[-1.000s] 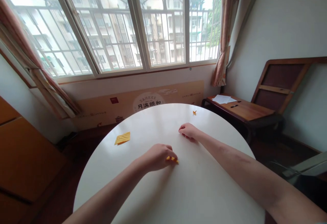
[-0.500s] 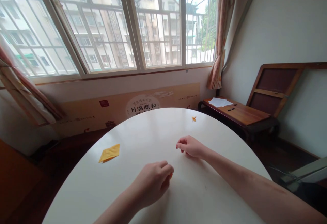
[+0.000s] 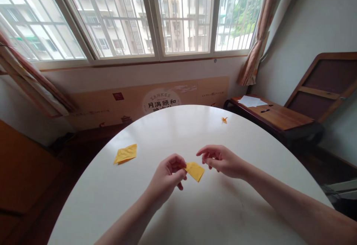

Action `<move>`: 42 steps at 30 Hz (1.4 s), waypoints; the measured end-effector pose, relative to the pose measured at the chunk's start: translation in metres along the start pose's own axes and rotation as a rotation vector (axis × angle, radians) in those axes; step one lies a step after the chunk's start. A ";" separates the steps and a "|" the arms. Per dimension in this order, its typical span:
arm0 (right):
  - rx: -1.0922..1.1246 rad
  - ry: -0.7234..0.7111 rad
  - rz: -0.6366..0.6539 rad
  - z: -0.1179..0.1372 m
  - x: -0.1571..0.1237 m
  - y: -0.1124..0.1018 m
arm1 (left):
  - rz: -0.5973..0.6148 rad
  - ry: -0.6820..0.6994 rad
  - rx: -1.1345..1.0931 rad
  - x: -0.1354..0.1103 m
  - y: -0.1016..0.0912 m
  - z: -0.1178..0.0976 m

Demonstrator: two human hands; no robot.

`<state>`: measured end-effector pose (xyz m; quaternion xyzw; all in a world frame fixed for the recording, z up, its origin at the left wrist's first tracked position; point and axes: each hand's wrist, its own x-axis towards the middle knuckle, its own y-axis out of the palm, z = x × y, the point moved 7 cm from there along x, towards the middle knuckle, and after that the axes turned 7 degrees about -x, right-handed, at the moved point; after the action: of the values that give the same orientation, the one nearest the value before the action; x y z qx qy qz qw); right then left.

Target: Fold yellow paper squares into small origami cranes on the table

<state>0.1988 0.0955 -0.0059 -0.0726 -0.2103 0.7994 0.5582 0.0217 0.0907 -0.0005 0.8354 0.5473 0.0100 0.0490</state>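
Over the middle of the white table, my left hand [image 3: 170, 174] pinches a small folded yellow paper [image 3: 195, 171] by its left corner. The paper is flat and kite-like, its wider end pointing right. Just beyond that end hovers my right hand [image 3: 219, 160], fingers apart and bent, not touching the paper. Another folded yellow paper [image 3: 126, 153], larger and creased, lies on the table to the left. A tiny orange paper crane [image 3: 224, 120] stands near the far right edge.
The round white table [image 3: 173, 129] fills the foreground. Behind it, a printed cardboard panel [image 3: 131, 103] leans below the barred window. At right, a low wooden table [image 3: 287, 118] holds white papers [image 3: 249, 101] and a dark pen [image 3: 264, 110].
My left hand has turned and lifted, bringing the folded yellow paper into view. My right hand has opened its fingers. The whole view has tilted downward and shifted left.
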 end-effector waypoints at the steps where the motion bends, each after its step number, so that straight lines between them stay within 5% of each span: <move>1: 0.007 -0.043 0.000 0.004 -0.001 0.000 | -0.013 -0.018 -0.027 0.000 -0.001 0.001; 10: -0.237 -0.393 0.063 0.037 -0.015 0.015 | -0.045 -0.173 -0.129 0.002 -0.004 0.013; 19: -0.387 -0.501 0.117 0.043 -0.019 0.021 | 0.047 -0.212 -0.038 0.001 0.002 0.015; 29: -0.567 -0.461 0.208 0.032 -0.021 0.034 | 0.086 -0.003 0.593 0.003 0.000 0.017; 36: -0.687 -0.416 0.302 0.032 -0.022 0.040 | 0.094 0.262 0.969 0.003 -0.001 -0.002; 42: -0.657 -0.375 0.373 0.032 -0.023 0.042 | 0.469 0.341 1.104 -0.017 0.023 -0.009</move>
<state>0.1595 0.0541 0.0022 -0.1368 -0.5350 0.7766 0.3033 0.0356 0.0667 0.0110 0.8221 0.2737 -0.1307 -0.4819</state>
